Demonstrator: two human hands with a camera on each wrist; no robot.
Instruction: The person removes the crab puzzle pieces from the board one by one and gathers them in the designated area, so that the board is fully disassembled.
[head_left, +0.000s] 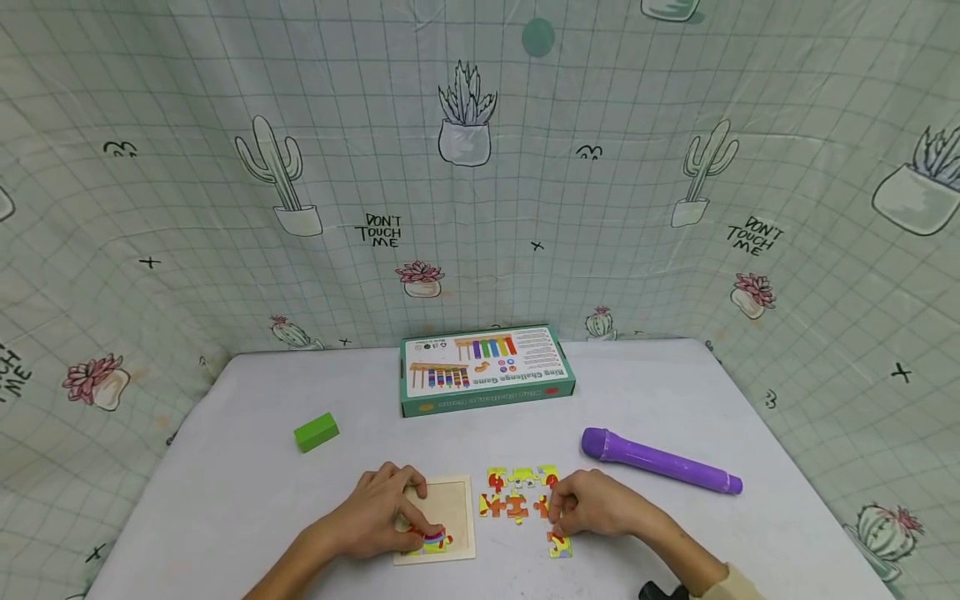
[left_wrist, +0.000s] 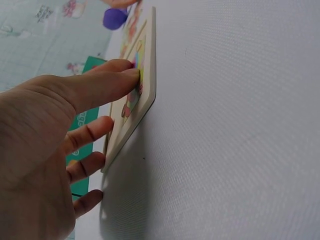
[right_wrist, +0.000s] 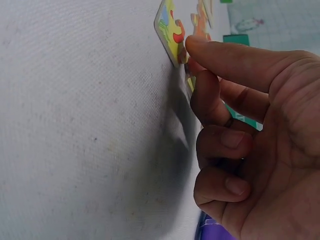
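Observation:
My left hand (head_left: 382,517) reaches over a shallow wooden puzzle tray (head_left: 471,521), with thumb and index fingertips together on a colourful puzzle piece (head_left: 435,543) in its near part. In the left wrist view the other fingers spread along the tray's edge. Right of the tray lie several loose jigsaw pieces (head_left: 517,505) in red, orange and yellow. At their right side my right hand (head_left: 596,504) pinches a puzzle piece (head_left: 542,506) between thumb and index finger, its other fingers curled. A yellow corner piece (head_left: 559,546) lies just below that hand. Fingertips partly cover both handled pieces.
A green game box (head_left: 487,371) lies at the back of the white table (head_left: 225,500). A green block (head_left: 317,432) sits at the left, a purple microphone-shaped toy (head_left: 660,461) at the right. A dark object (head_left: 662,590) shows at the front edge, near the right forearm.

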